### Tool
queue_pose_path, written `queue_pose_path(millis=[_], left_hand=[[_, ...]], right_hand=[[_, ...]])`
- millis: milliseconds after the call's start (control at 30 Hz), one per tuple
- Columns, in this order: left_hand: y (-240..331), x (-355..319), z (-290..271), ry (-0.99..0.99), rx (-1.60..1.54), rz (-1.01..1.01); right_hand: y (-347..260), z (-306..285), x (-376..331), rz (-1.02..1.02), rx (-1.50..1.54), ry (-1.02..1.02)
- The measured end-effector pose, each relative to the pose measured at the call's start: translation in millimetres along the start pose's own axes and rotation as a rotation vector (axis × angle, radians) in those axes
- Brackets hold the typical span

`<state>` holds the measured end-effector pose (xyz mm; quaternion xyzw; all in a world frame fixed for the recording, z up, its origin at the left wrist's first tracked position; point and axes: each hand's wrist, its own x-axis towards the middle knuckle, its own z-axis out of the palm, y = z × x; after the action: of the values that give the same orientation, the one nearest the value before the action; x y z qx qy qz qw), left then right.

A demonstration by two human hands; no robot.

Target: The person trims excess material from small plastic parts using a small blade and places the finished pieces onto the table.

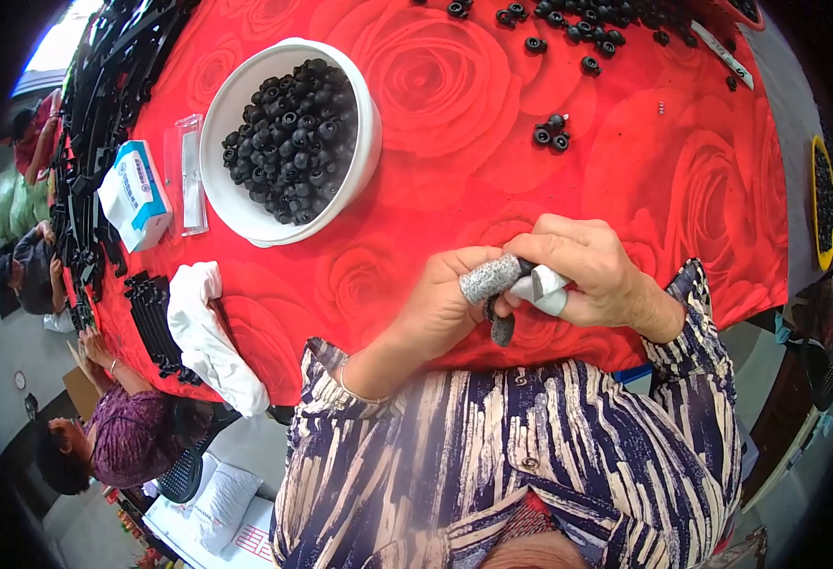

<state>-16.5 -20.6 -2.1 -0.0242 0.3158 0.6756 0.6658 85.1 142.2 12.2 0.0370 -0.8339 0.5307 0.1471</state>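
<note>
Roses in red are covering the tablecloth that is spreading over the table, and everything else is lying on it. At about ten o'clock from the hands, a white bowl is sitting heaped with small black round parts. More loose black parts are scattering along the far edge near twelve o'clock, and a little cluster of three is lying at twelve o'clock, nearer the hands. At nine o'clock a white cloth is draping over the near table edge, with a blue-and-white box and a clear plastic piece beyond it. Black strips are stacking along the left edge.

Both hands are meeting just over the near edge of the table. The left hand is closing its grip, its speckled grey finger cot pressing on a small black part. That part is hanging at six o'clock below the fingertips, its long axis running roughly up and down. The right hand is closing too, its white-taped finger pinching the same part's top from the three o'clock side. Both hands are touching it, so neither is nearer.
</note>
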Motion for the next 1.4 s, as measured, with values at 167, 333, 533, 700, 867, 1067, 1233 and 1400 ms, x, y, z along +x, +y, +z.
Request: queue_pose_path(millis=[167,333,533,700,867,1067,1233,1400], left_hand=[[-2,1,-4,-0.012,-0.038,0.012],[3,-1,4,0.12,0.031,-0.012],[4,-1,-2,-0.026,-0.051,-0.068],[1,-2,-5,0.011,-0.003,-0.054],[2,0,-8,-0.033,-0.043,-0.064],[11,-1,-5,-0.022,-0.02,-0.145],[4,-3,-7,-0.1,-0.052,-0.153],[2,-2,1,-0.03,0.047,0.088]], right_hand=[[1,-1,1,0.042,0.064,0.014],[2,0,1,-0.115,-0.159,0.064],[1,0,1,-0.141,-0.179,0.074],[4,-2,2,-0.179,-0.198,0.031],[-4,-5,5,-0.118,-0.139,0.043],[3,-8,1,-0.163,-0.048,-0.034],[1,-9,3,-0.167,-0.005,-0.045],[0,-3,1,-0.239,-0.177,0.108]])
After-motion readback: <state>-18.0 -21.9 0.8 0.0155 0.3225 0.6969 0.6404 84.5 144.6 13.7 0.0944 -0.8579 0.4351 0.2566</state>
